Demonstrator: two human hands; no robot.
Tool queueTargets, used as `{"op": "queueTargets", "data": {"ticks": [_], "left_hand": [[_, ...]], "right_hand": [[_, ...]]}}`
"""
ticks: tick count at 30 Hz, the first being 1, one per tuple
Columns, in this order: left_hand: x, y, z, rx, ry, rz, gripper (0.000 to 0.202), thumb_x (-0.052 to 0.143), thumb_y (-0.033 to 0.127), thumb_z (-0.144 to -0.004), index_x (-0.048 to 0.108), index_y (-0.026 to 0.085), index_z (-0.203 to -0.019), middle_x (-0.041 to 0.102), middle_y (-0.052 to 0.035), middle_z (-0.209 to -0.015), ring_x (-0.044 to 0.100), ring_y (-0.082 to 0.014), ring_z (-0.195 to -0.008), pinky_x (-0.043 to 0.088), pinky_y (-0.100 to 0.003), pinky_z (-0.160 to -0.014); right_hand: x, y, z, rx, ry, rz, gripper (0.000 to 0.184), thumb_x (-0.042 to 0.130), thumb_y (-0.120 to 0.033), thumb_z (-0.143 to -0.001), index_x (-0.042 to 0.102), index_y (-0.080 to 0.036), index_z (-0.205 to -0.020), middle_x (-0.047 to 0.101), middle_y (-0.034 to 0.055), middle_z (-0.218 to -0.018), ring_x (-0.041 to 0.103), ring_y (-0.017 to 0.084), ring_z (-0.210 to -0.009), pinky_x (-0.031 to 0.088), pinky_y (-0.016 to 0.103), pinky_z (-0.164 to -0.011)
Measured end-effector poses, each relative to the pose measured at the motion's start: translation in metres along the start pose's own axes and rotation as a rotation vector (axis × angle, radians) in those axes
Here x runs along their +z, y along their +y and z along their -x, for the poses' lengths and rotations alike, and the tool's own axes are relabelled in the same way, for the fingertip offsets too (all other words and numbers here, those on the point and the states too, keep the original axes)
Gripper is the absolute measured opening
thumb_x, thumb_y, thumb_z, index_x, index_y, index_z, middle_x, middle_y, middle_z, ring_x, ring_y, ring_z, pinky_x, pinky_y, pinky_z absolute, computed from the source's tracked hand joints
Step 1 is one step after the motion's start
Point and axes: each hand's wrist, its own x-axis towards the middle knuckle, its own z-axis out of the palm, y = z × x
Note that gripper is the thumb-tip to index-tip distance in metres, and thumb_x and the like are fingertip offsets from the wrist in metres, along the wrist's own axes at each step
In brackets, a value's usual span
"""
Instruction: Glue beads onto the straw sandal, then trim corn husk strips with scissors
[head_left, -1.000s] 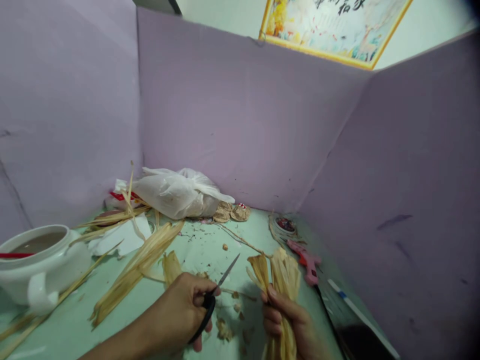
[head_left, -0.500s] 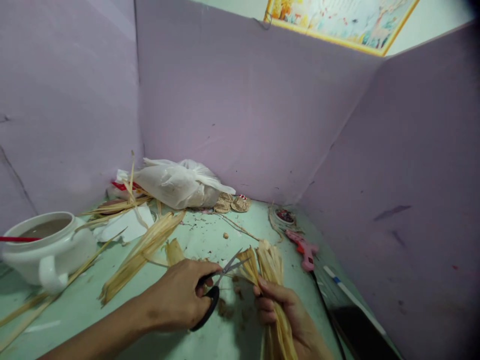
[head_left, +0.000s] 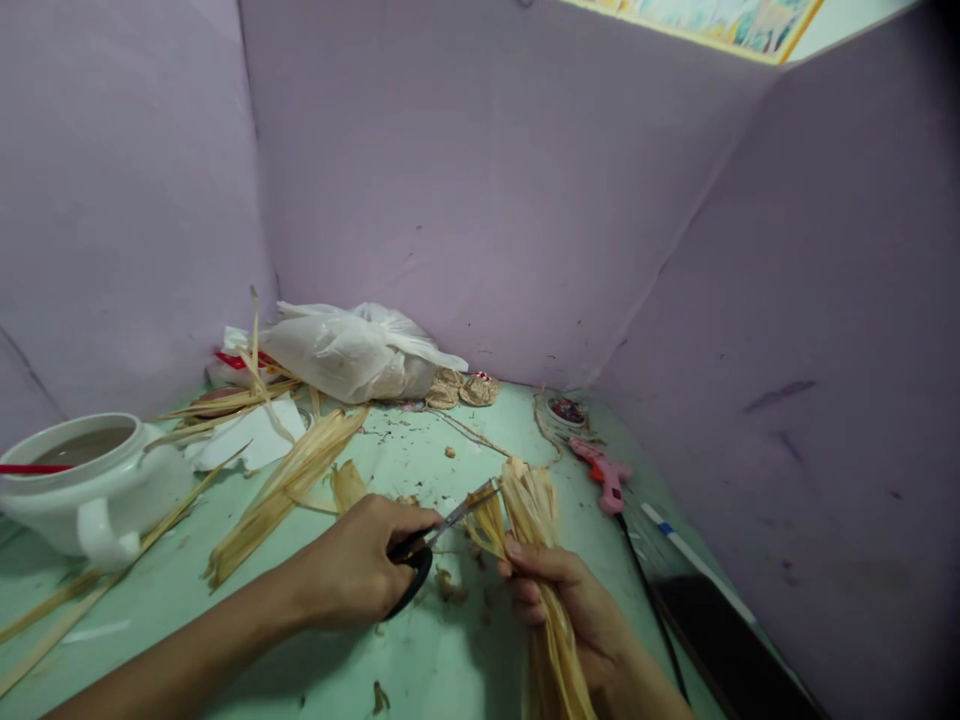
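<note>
My left hand (head_left: 352,565) grips black-handled scissors (head_left: 415,592), fingers through the loops. The blades lie almost closed across the browned tip of a husk strip (head_left: 489,522). That strip splays out from a bundle of dried corn husks (head_left: 531,500), which my right hand (head_left: 562,590) pinches between thumb and curled fingers. Its pale ends stick up above the fist, and long strands hang down below. Beneath the blades, small brown scraps (head_left: 448,586) are scattered on the green tabletop (head_left: 420,660).
To the left stand a white handled pot (head_left: 112,500) and loose husks (head_left: 289,490). A tied white plastic bag (head_left: 352,350) and small woven shoes (head_left: 461,388) lie at the back. On the right are a pink glue gun (head_left: 604,475) and a dark flat object (head_left: 727,650). Purple panels surround the table.
The scissor blades have swung from open to nearly closed on the strip's brown tip. My view has tipped slightly downward. Both hands keep their hold.
</note>
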Motion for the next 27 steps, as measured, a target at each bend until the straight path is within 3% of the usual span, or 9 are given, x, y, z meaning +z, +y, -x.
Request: {"op": "queueTargets", "data": {"ticks": [4,8,16,23,27], "left_hand": [[-0.002,0.002,-0.001,-0.011,-0.080,0.183,0.022,0.044,0.014,-0.065,0.061,0.014,-0.079,0.045,0.0026,-0.061,0.039,-0.0088,-0.057,0.031,-0.019,-0.049],[-0.005,0.004,-0.001,-0.036,-0.152,0.265,0.016,0.043,0.013,-0.065,0.057,0.014,-0.073,0.041,0.0037,-0.060,0.036,-0.0072,-0.053,0.028,-0.019,-0.047],[0.002,0.000,0.000,-0.015,-0.043,0.063,0.014,0.047,0.018,-0.066,0.060,0.015,-0.073,0.044,0.0030,-0.061,0.039,-0.0093,-0.059,0.032,-0.018,-0.052],[0.001,0.002,-0.002,-0.082,-0.154,0.265,0.023,0.040,0.010,-0.061,0.057,0.015,-0.075,0.048,0.0048,-0.060,0.040,-0.0062,-0.049,0.032,-0.017,-0.047],[-0.001,0.003,-0.002,-0.079,-0.147,0.220,0.011,0.044,0.013,-0.062,0.053,0.015,-0.067,0.043,0.0052,-0.059,0.039,-0.0070,-0.052,0.030,-0.018,-0.047]], "right_hand": [[0.001,-0.003,0.002,-0.040,0.145,-0.025,0.014,0.073,-0.014,-0.058,0.060,-0.008,-0.059,0.052,-0.0021,-0.042,0.036,0.000,-0.030,0.029,0.009,-0.029],[0.003,-0.007,0.005,-0.060,0.163,0.018,0.017,0.074,-0.016,-0.056,0.059,-0.008,-0.057,0.054,-0.0015,-0.044,0.033,-0.001,-0.029,0.028,0.008,-0.028],[0.007,0.002,0.003,-0.163,0.187,0.221,0.020,0.074,-0.019,-0.052,0.059,-0.008,-0.061,0.057,0.0013,-0.047,0.036,0.000,-0.030,0.026,0.010,-0.028],[0.005,0.000,0.003,-0.175,0.188,0.227,0.022,0.073,-0.020,-0.052,0.058,-0.008,-0.063,0.057,0.0015,-0.048,0.035,0.000,-0.031,0.025,0.009,-0.029],[0.005,-0.003,0.004,-0.205,0.224,0.261,0.020,0.072,-0.020,-0.052,0.058,-0.008,-0.061,0.057,0.0009,-0.048,0.034,0.000,-0.032,0.026,0.010,-0.029]]}}
